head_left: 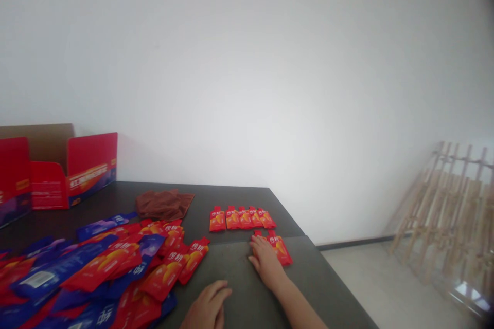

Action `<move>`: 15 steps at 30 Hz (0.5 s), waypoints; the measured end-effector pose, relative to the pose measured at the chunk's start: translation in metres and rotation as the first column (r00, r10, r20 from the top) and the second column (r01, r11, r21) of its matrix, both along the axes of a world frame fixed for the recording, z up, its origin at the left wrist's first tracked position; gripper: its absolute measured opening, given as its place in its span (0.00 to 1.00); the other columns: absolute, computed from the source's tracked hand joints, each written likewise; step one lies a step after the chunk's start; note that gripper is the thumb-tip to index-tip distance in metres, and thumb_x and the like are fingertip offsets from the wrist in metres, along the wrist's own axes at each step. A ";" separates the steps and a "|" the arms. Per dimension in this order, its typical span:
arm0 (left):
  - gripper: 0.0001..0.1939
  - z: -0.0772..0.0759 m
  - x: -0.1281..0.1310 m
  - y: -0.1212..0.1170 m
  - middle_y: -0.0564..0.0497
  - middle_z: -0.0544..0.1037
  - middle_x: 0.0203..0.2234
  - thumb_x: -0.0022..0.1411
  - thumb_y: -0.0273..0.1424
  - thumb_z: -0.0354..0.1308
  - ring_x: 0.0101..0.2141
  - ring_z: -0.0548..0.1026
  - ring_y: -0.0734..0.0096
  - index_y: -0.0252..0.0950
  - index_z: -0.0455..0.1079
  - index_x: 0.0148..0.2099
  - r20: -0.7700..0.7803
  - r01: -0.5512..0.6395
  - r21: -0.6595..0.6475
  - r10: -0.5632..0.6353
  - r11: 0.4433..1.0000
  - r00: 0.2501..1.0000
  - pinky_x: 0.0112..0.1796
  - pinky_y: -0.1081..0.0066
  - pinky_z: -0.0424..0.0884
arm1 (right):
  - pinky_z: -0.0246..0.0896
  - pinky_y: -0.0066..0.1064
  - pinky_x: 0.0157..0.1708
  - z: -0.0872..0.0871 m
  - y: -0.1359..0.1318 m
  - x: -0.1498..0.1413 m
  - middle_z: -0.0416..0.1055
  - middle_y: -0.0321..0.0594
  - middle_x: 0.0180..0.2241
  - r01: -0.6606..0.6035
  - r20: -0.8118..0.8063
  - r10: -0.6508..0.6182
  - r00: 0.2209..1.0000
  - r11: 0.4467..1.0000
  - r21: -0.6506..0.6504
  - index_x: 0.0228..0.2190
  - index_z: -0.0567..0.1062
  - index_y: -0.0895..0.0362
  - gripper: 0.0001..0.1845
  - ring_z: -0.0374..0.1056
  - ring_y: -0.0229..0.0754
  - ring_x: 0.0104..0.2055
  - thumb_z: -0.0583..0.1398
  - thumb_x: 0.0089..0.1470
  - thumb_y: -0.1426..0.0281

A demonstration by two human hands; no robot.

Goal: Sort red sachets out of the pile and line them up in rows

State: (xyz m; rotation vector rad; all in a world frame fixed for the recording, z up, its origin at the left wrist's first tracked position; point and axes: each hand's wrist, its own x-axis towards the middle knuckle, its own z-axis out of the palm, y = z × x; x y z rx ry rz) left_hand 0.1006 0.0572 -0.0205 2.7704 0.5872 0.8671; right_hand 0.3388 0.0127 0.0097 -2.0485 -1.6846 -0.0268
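Note:
My right hand (266,262) lies on the dark table top (239,280), its fingertips against a pair of red sachets (281,250) at the table's right side. A neat row of several red sachets (242,218) lies just beyond those fingers, not touching them. My left hand (206,306) rests flat at the bottom of the view, holding nothing. It is nearest to a loose heap of red and blue sachets (116,267), which fills the table's left side.
A brown folded cloth (164,204) lies at the far side of the table. A red and cardboard display box (73,169) stands at the far left. The table's right edge drops to a pale floor, where a wooden rack (447,205) leans against the white wall.

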 end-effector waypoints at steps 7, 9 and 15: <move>0.24 -0.014 -0.007 0.014 0.28 0.71 0.53 0.59 0.27 0.47 0.55 0.69 0.44 0.20 0.69 0.54 -0.107 -0.502 0.195 0.527 0.842 0.843 0.53 0.51 0.69 | 0.52 0.52 0.61 -0.004 -0.027 -0.075 0.65 0.43 0.58 -0.150 -0.109 0.180 0.978 0.959 0.241 0.54 0.68 0.49 0.23 0.59 0.48 0.61 0.59 0.55 0.69; 0.24 -0.025 -0.006 0.009 0.30 0.72 0.53 0.59 0.31 0.49 0.54 0.70 0.46 0.22 0.69 0.54 -0.154 -0.415 0.187 0.444 0.890 0.883 0.51 0.52 0.70 | 0.53 0.52 0.60 -0.001 -0.032 -0.080 0.66 0.42 0.58 -0.148 -0.139 0.190 0.972 0.953 0.263 0.53 0.68 0.48 0.23 0.61 0.49 0.60 0.59 0.55 0.68; 0.24 -0.012 0.001 -0.005 0.39 0.74 0.53 0.58 0.28 0.50 0.52 0.73 0.56 0.31 0.68 0.57 -0.193 -0.187 0.090 0.201 0.978 0.960 0.50 0.64 0.73 | 0.61 0.46 0.56 0.000 -0.047 -0.066 0.71 0.45 0.53 0.034 -0.275 0.060 0.960 0.945 0.326 0.50 0.72 0.52 0.19 0.66 0.49 0.56 0.57 0.57 0.62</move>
